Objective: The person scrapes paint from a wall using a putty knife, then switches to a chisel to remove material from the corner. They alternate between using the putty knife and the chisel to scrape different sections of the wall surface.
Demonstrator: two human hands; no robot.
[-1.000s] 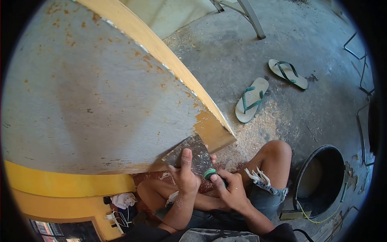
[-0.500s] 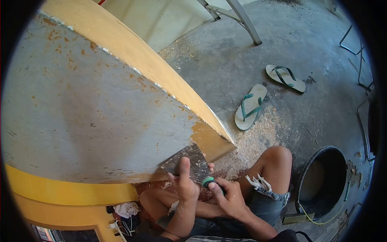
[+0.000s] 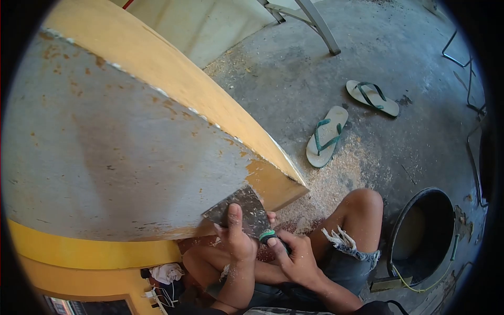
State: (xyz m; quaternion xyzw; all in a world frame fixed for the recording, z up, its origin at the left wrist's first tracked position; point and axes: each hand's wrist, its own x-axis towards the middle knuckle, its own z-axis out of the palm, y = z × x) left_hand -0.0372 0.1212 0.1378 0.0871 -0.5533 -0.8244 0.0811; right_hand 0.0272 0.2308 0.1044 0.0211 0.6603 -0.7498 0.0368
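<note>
A wide scraper (image 3: 242, 212) with a flake-covered metal blade and a black-and-green handle lies against the lower edge of a grey, partly stripped panel (image 3: 131, 157). My left hand (image 3: 239, 239) grips the blade, its thumb pressed on the near face and fingertips showing past the far side. Around the handle my right hand (image 3: 299, 257) is closed, thumb along the top. Near the blade's upper corner, the panel shows a bare tan-orange patch (image 3: 268, 181). Dust sticks to my left forearm.
Pale flakes (image 3: 344, 181) litter the floor beyond my bent knee. A pair of flip-flops lies farther out, the nearer flip-flop (image 3: 326, 137) beside the flakes. To the right stands a black bucket (image 3: 422, 236). A metal ladder leg (image 3: 320, 26) stands at the top; white cables (image 3: 157, 296) lie lower left.
The scraper and both hands have shifted slightly left along the panel's lower edge. The grip of both hands is the same. The whole view has shifted a little.
</note>
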